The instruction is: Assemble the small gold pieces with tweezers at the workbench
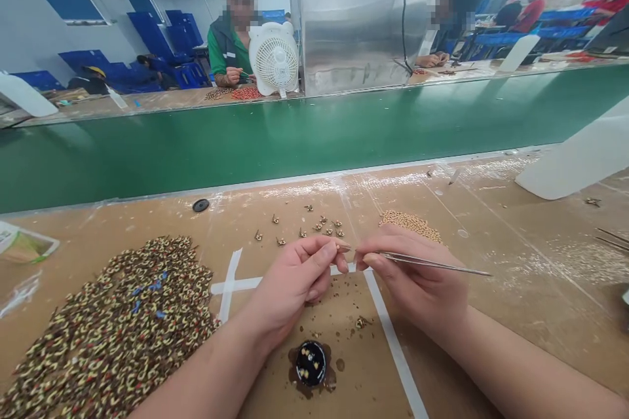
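My left hand (302,272) is closed, its thumb and forefinger pinching a small pale bead-like piece (339,247). Facing it, my right hand (422,275) grips metal tweezers (437,264), which lie across the fingers and stick out to the right. The fingertips of both hands nearly meet. Below them sits a small black cap (310,364) of dark liquid with several pale beads in it, ringed by wet stains. A small brown-and-cream piece (362,323) lies near the cap. Beyond my hands, several similar pieces (318,227) are scattered. Behind my right hand is a pile of tan beads (411,224).
A large heap of brown-and-cream pieces (122,314) covers the left side. White tape strips (393,347) mark the brown table. A black disc (200,205) lies near the far edge. Beyond runs a green belt (221,150), with a white fan (276,59) and co-workers across it.
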`<control>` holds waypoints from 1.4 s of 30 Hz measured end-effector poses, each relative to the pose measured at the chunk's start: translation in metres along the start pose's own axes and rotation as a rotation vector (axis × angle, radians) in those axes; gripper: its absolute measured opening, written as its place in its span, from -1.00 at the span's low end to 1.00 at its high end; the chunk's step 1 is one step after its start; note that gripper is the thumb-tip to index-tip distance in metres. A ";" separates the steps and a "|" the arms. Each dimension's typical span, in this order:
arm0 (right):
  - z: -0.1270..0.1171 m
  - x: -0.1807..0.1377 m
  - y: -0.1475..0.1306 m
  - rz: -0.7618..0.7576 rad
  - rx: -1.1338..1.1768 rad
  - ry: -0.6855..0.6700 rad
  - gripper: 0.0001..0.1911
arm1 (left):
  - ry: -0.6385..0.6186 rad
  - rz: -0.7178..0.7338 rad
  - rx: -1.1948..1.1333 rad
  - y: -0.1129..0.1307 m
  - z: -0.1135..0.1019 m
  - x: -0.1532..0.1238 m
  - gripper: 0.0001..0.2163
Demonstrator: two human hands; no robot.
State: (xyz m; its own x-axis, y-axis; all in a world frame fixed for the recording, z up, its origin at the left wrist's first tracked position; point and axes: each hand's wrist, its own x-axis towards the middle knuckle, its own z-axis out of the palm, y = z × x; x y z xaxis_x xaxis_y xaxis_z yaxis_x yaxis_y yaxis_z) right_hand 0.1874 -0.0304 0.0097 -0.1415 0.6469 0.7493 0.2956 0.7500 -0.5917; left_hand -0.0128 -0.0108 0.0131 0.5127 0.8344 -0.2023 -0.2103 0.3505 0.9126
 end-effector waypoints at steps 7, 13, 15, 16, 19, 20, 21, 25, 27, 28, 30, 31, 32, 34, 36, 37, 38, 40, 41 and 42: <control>-0.002 0.003 -0.003 -0.009 -0.048 -0.050 -0.88 | 0.000 0.024 -0.014 -0.003 0.000 0.002 -0.67; 0.000 0.004 -0.006 -0.026 -0.063 -0.041 -0.86 | -0.005 0.025 -0.008 -0.006 -0.002 0.001 -0.67; 0.001 0.004 -0.007 -0.035 -0.072 -0.043 -0.84 | -0.006 0.025 -0.012 -0.006 -0.002 0.000 -0.68; 0.001 0.003 -0.007 -0.041 -0.078 -0.043 -0.83 | -0.005 0.020 -0.017 -0.006 -0.002 0.000 -0.69; 0.002 0.003 -0.008 -0.053 -0.111 -0.037 -0.80 | 0.008 0.007 -0.036 -0.006 -0.001 0.001 -0.69; 0.002 0.003 -0.008 -0.055 -0.119 -0.033 -0.79 | 0.011 0.006 -0.038 -0.006 -0.001 0.001 -0.69; 0.003 0.003 -0.008 -0.056 -0.124 -0.029 -0.78 | 0.015 0.008 -0.040 -0.006 -0.001 0.001 -0.68; 0.005 0.002 -0.007 -0.033 -0.108 -0.017 -0.79 | 0.013 0.032 -0.052 -0.008 -0.001 0.001 -0.69; 0.005 0.001 -0.007 -0.018 -0.101 -0.013 -0.79 | 0.005 0.044 -0.062 -0.008 -0.001 0.000 -0.69; 0.006 0.000 -0.006 -0.013 -0.094 -0.015 -0.79 | 0.001 0.046 -0.064 -0.008 -0.001 0.000 -0.69; 0.006 -0.002 -0.005 0.006 -0.074 -0.006 -0.79 | 0.006 0.051 -0.066 -0.007 0.000 0.001 -0.71; 0.007 -0.002 -0.004 0.025 -0.059 0.011 -0.80 | 0.010 0.054 -0.064 -0.007 0.001 0.001 -0.72; 0.007 -0.003 -0.003 0.057 -0.038 0.046 -0.80 | 0.018 0.059 -0.060 -0.007 0.001 0.002 -0.73; 0.008 -0.003 -0.002 0.162 0.042 0.137 -0.81 | 0.050 0.071 -0.058 -0.008 0.001 0.003 -0.74; 0.009 -0.003 -0.005 0.265 0.172 0.175 -0.79 | 0.106 0.093 -0.055 -0.009 -0.001 0.004 -0.73; 0.009 -0.004 -0.007 0.297 0.230 0.143 -0.77 | 0.136 0.111 -0.052 -0.009 -0.001 0.005 -0.74; 0.010 -0.004 -0.011 0.308 0.274 0.069 -0.76 | 0.159 0.130 -0.047 -0.009 -0.002 0.005 -0.75; 0.013 -0.005 -0.020 0.295 0.314 -0.158 -0.74 | 0.176 0.165 -0.033 -0.008 -0.004 0.005 -0.80; 0.015 -0.006 -0.024 0.285 0.324 -0.273 -0.73 | 0.175 0.178 -0.026 -0.007 -0.004 0.006 -0.83; 0.017 -0.007 -0.027 0.278 0.335 -0.370 -0.72 | 0.172 0.187 -0.019 -0.007 -0.004 0.006 -0.85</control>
State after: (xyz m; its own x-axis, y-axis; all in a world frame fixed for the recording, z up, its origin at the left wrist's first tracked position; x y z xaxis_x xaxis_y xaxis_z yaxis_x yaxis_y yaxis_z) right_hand 0.1642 -0.0531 0.0156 -0.4405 0.7861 0.4336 0.0623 0.5086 -0.8588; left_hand -0.0121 -0.0064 0.0042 0.3149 0.9449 -0.0892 -0.3047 0.1896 0.9334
